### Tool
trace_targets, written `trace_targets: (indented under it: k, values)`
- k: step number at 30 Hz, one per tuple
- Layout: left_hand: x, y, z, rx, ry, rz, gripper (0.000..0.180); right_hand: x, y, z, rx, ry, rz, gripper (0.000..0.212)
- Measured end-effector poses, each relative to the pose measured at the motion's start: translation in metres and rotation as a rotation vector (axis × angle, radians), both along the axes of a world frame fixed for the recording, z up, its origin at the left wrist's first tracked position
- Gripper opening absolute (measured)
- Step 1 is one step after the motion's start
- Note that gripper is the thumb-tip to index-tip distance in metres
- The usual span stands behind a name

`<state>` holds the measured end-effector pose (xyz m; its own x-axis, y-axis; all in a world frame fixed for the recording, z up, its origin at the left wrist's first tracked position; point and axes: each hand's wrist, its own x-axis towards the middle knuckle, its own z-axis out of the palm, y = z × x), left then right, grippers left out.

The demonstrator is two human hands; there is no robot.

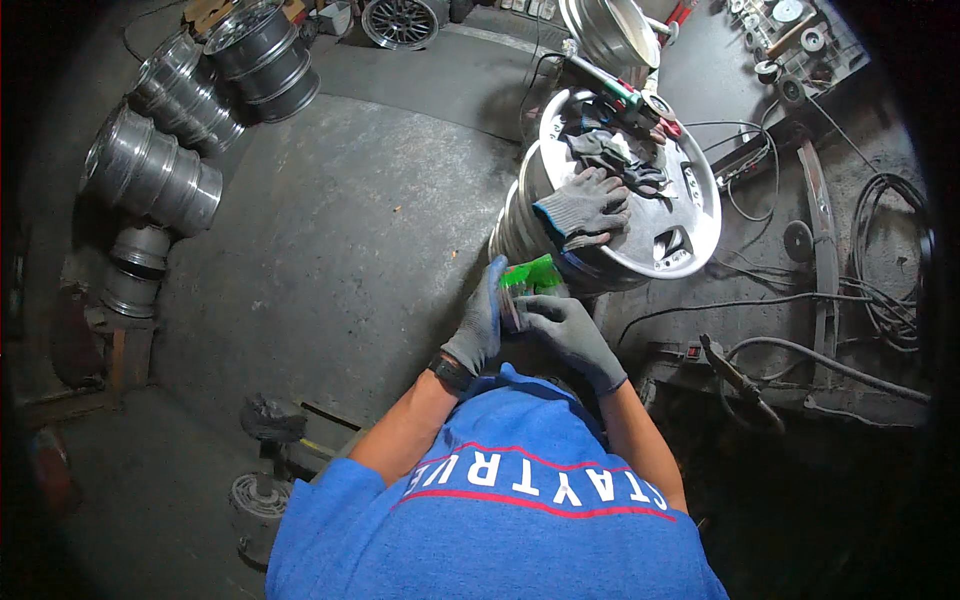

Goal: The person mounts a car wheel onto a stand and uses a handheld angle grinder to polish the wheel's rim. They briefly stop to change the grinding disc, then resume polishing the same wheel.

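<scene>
In front of my chest is a small packet with a bright green top and a clear-looking lower part; its contents are too small to make out. My left hand, in a grey work glove, is closed along the packet's left side. My right hand, gloved the same way, has its fingers bent against the packet's lower right front. Just beyond the packet stands a silver wheel rim, face up. On it lie a pair of grey gloves, darker crumpled gloves and a green-and-black power tool.
Several bare metal wheel barrels stand at the far left, and a mesh-spoked wheel is at the back. On the right are a coiled cable, a clamp-like tool and a rack of small abrasive wheels. Concrete floor stretches left.
</scene>
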<state>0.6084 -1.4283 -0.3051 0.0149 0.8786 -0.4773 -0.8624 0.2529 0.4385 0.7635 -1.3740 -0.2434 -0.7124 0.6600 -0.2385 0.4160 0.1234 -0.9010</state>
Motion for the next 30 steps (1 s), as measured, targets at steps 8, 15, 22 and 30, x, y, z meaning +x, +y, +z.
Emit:
trace_targets:
  k: [8, 15, 22, 30]
  values:
    - [-0.003, -0.003, -0.007, 0.062, 0.063, -0.069, 0.053, 0.002, -0.011, -0.020, -0.227, 0.155, -0.025, 0.042]
    - [-0.014, -0.001, -0.017, 0.039, 0.107, -0.019, 0.056, -0.010, -0.017, 0.005, -0.227, 0.225, -0.013, 0.037]
    - [-0.003, -0.004, -0.013, -0.010, 0.251, -0.140, 0.055, 0.002, -0.016, -0.037, -0.179, 0.167, -0.150, 0.031]
    - [-0.004, 0.005, -0.016, 0.030, 0.109, -0.171, 0.059, 0.004, -0.022, -0.020, -0.145, 0.138, -0.163, 0.038]
